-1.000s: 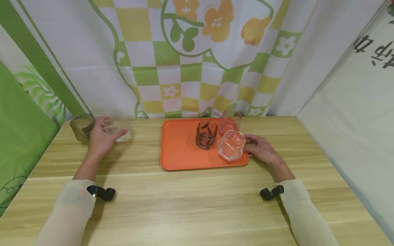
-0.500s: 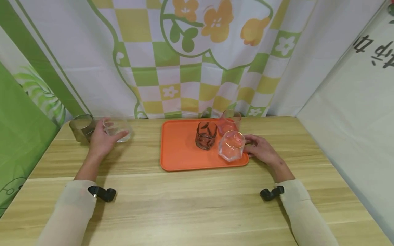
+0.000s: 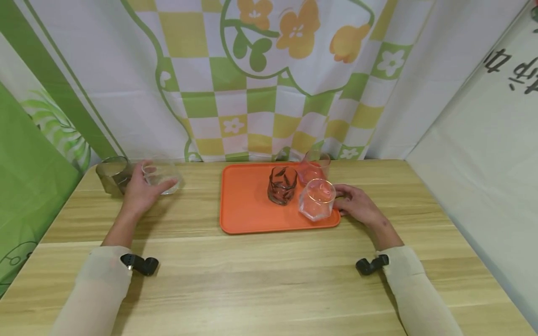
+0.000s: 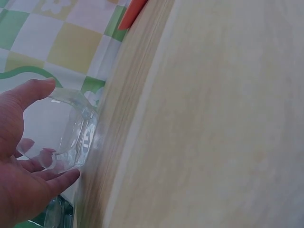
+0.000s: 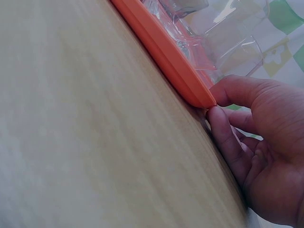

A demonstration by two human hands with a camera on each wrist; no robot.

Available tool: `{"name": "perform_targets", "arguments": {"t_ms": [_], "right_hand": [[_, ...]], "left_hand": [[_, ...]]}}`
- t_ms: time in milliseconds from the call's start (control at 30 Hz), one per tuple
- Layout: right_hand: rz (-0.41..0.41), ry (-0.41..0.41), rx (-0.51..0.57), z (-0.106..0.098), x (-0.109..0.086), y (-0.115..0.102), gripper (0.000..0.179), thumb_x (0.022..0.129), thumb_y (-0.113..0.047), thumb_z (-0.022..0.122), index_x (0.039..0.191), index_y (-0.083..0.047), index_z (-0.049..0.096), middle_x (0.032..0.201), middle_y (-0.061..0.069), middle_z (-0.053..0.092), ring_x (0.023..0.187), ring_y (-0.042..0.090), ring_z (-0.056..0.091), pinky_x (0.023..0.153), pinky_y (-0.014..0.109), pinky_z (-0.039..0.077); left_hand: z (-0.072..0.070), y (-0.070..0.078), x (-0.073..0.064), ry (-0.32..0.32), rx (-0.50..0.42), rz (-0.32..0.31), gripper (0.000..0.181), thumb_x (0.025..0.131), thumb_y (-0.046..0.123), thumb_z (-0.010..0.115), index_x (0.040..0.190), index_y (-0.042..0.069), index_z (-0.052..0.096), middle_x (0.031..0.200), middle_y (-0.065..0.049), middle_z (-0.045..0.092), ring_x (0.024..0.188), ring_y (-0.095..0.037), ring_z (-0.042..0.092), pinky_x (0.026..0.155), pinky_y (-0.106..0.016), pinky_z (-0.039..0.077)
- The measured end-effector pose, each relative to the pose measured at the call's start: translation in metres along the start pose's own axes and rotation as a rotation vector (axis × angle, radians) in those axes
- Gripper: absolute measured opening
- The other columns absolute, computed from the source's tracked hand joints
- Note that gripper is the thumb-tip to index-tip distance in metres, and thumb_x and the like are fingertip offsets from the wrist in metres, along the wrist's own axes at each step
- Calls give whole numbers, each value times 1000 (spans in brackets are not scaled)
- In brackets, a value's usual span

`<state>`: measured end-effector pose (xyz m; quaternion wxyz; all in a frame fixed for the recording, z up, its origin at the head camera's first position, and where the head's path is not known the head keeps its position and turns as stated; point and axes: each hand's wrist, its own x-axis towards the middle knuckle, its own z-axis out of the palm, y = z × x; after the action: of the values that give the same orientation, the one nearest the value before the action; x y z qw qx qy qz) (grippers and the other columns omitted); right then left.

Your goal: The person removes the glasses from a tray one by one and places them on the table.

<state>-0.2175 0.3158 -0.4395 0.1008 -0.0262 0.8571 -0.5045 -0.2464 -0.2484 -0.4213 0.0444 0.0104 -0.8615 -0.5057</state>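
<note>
My left hand [image 3: 142, 190] is around a clear drinking glass [image 3: 163, 176] at the back left of the table. In the left wrist view the thumb lies on one side of that glass [image 4: 71, 128] and the fingers on the other; it stands upright on the wood. My right hand [image 3: 356, 204] pinches the right edge of an orange tray [image 3: 244, 205], thumb and finger on either side of the rim in the right wrist view. On the tray stand a dark brown glass [image 3: 282, 186], a clear gold-rimmed glass [image 3: 316, 205] and a pinkish glass [image 3: 313, 170].
A smoky grey-brown glass [image 3: 112, 176] stands close to the left of my left hand. Behind the wooden table [image 3: 260, 280] hangs a checked, flowered curtain [image 3: 260, 102]. A white wall sheet [image 3: 483, 140] borders the table's right side.
</note>
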Motion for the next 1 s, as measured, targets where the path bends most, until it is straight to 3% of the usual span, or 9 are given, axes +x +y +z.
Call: {"name": "perform_targets", "arguments": {"t_ms": [533,800,1000], "right_hand": [[0,-5,24,0,-1,2,58,99,-20,71,147,3,49,129,25,58,91,16,65,73,28,59],[9,2,8,1,-1,0,60,99,-21,71,148,3,48,130,24,59,93,18,65,74,28,59],[5,3,5,1,-1,-2,59,99,-20,70,148,3,48,130,24,59,93,18,65,74,28,59]], "left_hand": [[3,0,0,19,19,-7,107,91,39,80,163,7,8,157,-27,32,139,-51,36,109,-65,33],[0,10,-3,61,38,53,106,93,37,78,163,6,5,161,-30,26,145,-53,26,115,-65,23],[-2,27,-5,137,42,135,89,96,32,74,160,0,21,161,-27,30,149,-44,24,119,-58,22]]}}
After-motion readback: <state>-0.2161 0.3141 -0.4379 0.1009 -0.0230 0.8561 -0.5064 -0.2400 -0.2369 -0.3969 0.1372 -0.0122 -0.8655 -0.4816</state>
